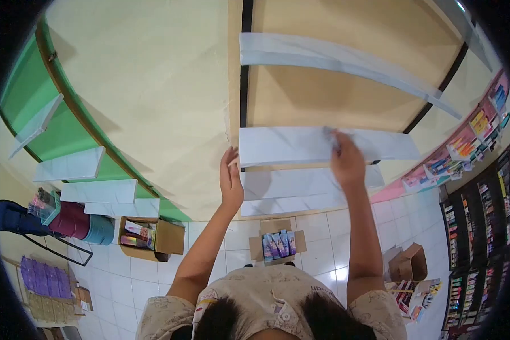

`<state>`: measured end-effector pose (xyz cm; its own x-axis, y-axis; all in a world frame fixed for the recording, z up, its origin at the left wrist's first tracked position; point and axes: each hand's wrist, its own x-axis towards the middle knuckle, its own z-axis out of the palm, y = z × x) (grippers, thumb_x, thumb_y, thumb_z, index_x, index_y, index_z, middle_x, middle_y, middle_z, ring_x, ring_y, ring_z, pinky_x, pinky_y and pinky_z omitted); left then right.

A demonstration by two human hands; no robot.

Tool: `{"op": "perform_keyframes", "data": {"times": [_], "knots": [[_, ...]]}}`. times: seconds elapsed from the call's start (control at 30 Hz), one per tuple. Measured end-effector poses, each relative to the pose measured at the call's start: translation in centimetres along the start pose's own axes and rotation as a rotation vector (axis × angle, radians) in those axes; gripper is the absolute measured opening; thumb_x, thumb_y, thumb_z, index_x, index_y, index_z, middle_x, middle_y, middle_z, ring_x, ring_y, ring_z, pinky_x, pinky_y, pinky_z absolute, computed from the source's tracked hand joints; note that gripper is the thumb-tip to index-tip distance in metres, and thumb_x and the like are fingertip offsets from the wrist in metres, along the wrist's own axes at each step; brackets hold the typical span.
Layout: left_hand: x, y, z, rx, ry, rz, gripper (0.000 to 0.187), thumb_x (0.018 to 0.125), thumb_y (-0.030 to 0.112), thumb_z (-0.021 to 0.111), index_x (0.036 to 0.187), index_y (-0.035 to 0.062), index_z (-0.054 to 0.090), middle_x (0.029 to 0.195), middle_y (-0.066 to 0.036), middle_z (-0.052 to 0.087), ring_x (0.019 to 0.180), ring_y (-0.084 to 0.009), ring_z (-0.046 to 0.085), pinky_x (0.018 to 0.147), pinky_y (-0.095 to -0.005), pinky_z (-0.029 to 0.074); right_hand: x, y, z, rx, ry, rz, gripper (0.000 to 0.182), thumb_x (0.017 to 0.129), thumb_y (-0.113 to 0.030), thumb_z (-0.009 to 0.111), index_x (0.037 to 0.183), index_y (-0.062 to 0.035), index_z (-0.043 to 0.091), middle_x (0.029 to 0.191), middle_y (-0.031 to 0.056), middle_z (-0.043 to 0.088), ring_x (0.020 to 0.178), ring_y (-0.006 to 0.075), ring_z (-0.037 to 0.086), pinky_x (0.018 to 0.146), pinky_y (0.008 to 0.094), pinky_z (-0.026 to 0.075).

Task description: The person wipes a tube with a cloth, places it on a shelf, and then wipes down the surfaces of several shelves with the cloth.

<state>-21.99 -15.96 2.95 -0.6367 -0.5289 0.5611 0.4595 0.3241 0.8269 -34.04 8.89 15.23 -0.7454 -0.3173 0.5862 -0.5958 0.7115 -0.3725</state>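
Observation:
My right hand (348, 161) is closed around a small grey cloth (328, 132), smeared by motion, on top of a white marble-patterned shelf (283, 144). My left hand (231, 181) is open at the shelf's left end, its fingers stretched upward beside the wall. Another white shelf (289, 184) sits just below, partly hidden by my right forearm. Higher up, a long white shelf (323, 59) runs across the beige panel between black rails.
An open cardboard box (255, 249) with purple packs stands on the tiled floor below. To the left are a second carton (170, 238), a blue bin (99, 229) and shelves on a green panel (39, 116). Stocked black racks (459, 232) and a pink display (388, 194) line the right.

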Motion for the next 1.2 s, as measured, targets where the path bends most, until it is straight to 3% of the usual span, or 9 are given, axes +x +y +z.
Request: {"op": "perform_keyframes", "data": {"times": [0.1, 0.2, 0.27, 0.33, 0.53, 0.7, 0.93, 1.0, 1.2], "knots": [[0.6, 2.5, 0.7, -0.042, 0.064, 0.107, 0.056, 0.103, 0.039, 0.028, 0.143, 0.0009, 0.03, 0.141, -0.018, 0.042, 0.129, -0.0282, 0.042, 0.107, -0.0407, 0.032, 1.2, -0.9, 1.3, -0.216, 0.028, -0.011, 0.036, 0.078, -0.003, 0.053, 0.113, -0.0044, 0.063, 0.115, 0.0158, 0.064, 0.11, 0.0325, 0.058, 0.094, 0.0417, 0.046], [1.3, 1.7, 1.9, 0.177, 0.015, 0.043, 0.055, 0.102, 0.038, 0.031, 0.144, 0.0029, 0.03, 0.143, -0.015, 0.041, 0.13, -0.027, 0.041, 0.107, -0.0394, 0.032, 0.7, -11.2, 1.4, 0.02, -0.352, 0.032, 0.033, 0.082, -0.004, 0.048, 0.111, -0.0055, 0.063, 0.119, 0.0158, 0.063, 0.108, 0.0344, 0.06, 0.092, 0.0431, 0.048], [1.1, -0.5, 2.8, 0.416, -0.06, -0.069, 0.052, 0.101, 0.033, 0.036, 0.144, 0.005, 0.03, 0.144, -0.013, 0.04, 0.129, -0.0258, 0.042, 0.107, -0.0378, 0.034, -1.4, -15.0, 6.4, 0.035, -0.173, -0.338, 0.038, 0.077, -0.005, 0.056, 0.114, -0.0029, 0.061, 0.126, 0.0156, 0.059, 0.119, 0.0293, 0.054, 0.101, 0.0462, 0.042], [1.5, 0.3, 3.4, 0.332, -0.061, -0.013, 0.053, 0.101, 0.036, 0.035, 0.143, 0.0028, 0.032, 0.143, -0.014, 0.04, 0.13, -0.0271, 0.041, 0.108, -0.0373, 0.031, -0.2, -16.7, 8.2, 0.03, -0.167, -0.287, 0.041, 0.076, -0.008, 0.06, 0.117, -0.0011, 0.059, 0.132, 0.0161, 0.055, 0.126, 0.0289, 0.049, 0.104, 0.0492, 0.038], [0.9, 0.1, 3.4, -0.362, 0.014, -0.048, 0.053, 0.101, 0.032, 0.035, 0.142, -0.0013, 0.034, 0.145, -0.015, 0.04, 0.132, -0.0278, 0.04, 0.109, -0.0384, 0.031, -2.0, -14.8, 5.4, 0.069, -0.249, -0.322, 0.048, 0.076, -0.01, 0.062, 0.123, -0.0042, 0.058, 0.133, 0.0142, 0.054, 0.127, 0.0279, 0.048, 0.104, 0.0489, 0.039], [2.3, 2.3, 1.2, 0.062, -0.048, 0.28, 0.065, 0.102, 0.046, 0.028, 0.144, -0.004, 0.033, 0.147, -0.021, 0.036, 0.136, -0.0335, 0.034, 0.112, -0.0394, 0.025, -2.7, -13.2, 4.3, 0.099, -0.268, -0.347, 0.044, 0.078, -0.009, 0.058, 0.122, -0.0052, 0.06, 0.132, 0.0141, 0.056, 0.123, 0.0301, 0.051, 0.101, 0.0445, 0.042], [1.6, 3.4, 1.6, 0.073, 0.117, 0.237, 0.051, 0.101, 0.035, 0.037, 0.138, -0.0009, 0.042, 0.141, -0.021, 0.043, 0.132, -0.035, 0.039, 0.11, -0.0431, 0.029, -0.4, -14.0, 7.2, 0.034, -0.138, -0.348, 0.038, 0.08, -0.003, 0.052, 0.116, -0.0052, 0.062, 0.127, 0.0138, 0.059, 0.119, 0.0309, 0.053, 0.103, 0.0432, 0.04], [2.4, 3.8, 1.0, 0.21, 0.096, 0.397, 0.043, 0.1, 0.029, 0.039, 0.131, 0.0009, 0.049, 0.138, -0.02, 0.046, 0.129, -0.0341, 0.041, 0.108, -0.0443, 0.03, -2.6, -13.3, 6.0, 0.019, -0.048, -0.368, 0.039, 0.079, -0.001, 0.05, 0.116, -0.0059, 0.062, 0.126, 0.0135, 0.059, 0.12, 0.0298, 0.053, 0.104, 0.0435, 0.039], [5.0, 8.2, -0.3, 0.396, -0.088, 0.537, 0.027, 0.093, 0.017, 0.049, 0.1, 0.0011, 0.069, 0.124, -0.019, 0.058, 0.123, -0.0354, 0.047, 0.104, -0.0444, 0.035, -2.7, 2.7, -0.9, -0.139, 0.148, -0.142, 0.036, 0.078, 0.0, 0.047, 0.111, -0.0041, 0.062, 0.121, 0.0152, 0.06, 0.116, 0.0317, 0.054, 0.102, 0.0432, 0.04]]}}
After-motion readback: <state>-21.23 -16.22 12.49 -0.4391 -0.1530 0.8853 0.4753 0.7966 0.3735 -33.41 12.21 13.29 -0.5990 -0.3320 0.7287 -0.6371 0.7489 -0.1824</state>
